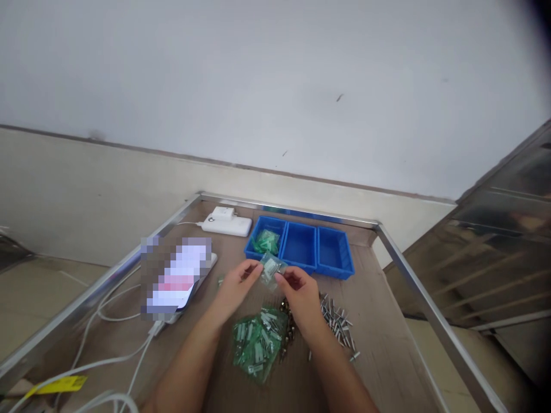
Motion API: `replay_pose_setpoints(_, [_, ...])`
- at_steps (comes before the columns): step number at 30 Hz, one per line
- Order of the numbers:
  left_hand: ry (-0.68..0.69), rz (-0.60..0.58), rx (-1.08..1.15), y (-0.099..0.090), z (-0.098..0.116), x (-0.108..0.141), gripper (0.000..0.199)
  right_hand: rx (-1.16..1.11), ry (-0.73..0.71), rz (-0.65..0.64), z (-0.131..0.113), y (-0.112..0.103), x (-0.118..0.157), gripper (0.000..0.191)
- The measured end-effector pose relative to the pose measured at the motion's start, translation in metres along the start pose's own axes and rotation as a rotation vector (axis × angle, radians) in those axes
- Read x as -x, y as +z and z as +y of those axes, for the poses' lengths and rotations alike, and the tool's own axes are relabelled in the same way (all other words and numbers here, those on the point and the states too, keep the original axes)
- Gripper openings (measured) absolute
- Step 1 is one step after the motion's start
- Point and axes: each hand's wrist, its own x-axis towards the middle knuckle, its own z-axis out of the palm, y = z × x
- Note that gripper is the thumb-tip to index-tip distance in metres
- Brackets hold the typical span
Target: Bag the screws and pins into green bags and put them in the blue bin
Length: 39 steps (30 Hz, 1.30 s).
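Note:
A small clear plastic bag (270, 269) with pale pieces in it is held up between my two hands, just in front of the blue bins. My left hand (239, 282) pinches its left edge between thumb and fingers. At the right edge, my right hand (301, 289) grips the bag with thumb and curled fingers. Below them lies a larger green plastic bag (258, 347) full of white or clear plug-like pieces. Dark small metal parts (289, 327) lie beside it, partly hidden by my right arm. Slim metal pins or screws (338, 321) are heaped to the right.
Three joined blue bins (300, 244) stand at the back; the left one contains green-tinted small bags (266, 241). A white power bank with a plug (227, 222) sits left of them. At left are a phone (181, 278), white cables (99, 362) and a metal rail (430, 304) bounds the right.

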Motion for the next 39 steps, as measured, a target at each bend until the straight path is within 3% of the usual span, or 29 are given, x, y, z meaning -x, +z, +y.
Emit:
replay_pose_setpoints(7, [0.021,-0.016,-0.083,0.000,-0.005,0.000,0.025,-0.039,0.066,-0.051,0.008,0.001,-0.001,0.018])
replay_pose_setpoints(13, [0.059,-0.001,-0.212,-0.005,-0.008,0.000,0.026,-0.135,0.135,-0.015,0.012,-0.002,-0.002,0.022])
replay_pose_setpoints(17, [0.065,0.023,-0.263,-0.010,-0.008,-0.001,0.026,-0.179,0.140,0.052,0.005,0.000,-0.019,0.024])
replay_pose_setpoints(23, [0.112,0.053,-0.407,-0.018,-0.013,-0.006,0.022,0.139,-0.003,0.066,0.006,0.018,-0.045,0.035])
replay_pose_setpoints(26, [0.133,0.073,-0.568,-0.021,-0.022,-0.006,0.015,0.279,-0.088,0.077,0.011,0.026,-0.033,0.032])
replay_pose_setpoints(29, [0.047,-0.002,-0.724,-0.021,-0.032,-0.005,0.020,0.314,-0.132,0.072,0.013,0.026,-0.013,0.025])
replay_pose_setpoints(33, [-0.020,-0.112,-0.782,-0.020,-0.036,-0.001,0.032,0.291,-0.085,0.067,0.015,0.019,0.002,0.021])
replay_pose_setpoints(39, [-0.018,-0.159,-0.765,-0.015,-0.033,-0.002,0.035,0.221,-0.003,0.042,0.024,0.012,0.004,0.018])
